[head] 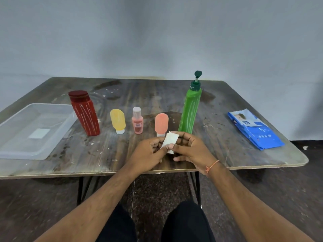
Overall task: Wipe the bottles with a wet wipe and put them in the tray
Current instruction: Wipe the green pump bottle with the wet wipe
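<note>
Several bottles stand in a row on the wooden table: a red bottle, a yellow tube, a small pink bottle, an orange-pink tube and a tall green pump bottle. A clear plastic tray sits at the left with no bottle in it. My left hand and my right hand meet just in front of the orange-pink tube, both pinching a folded white wet wipe.
A blue wet wipe pack lies flat at the right side of the table. The table's front edge runs just below my wrists. A pale wall stands behind the table. My knees show under the edge.
</note>
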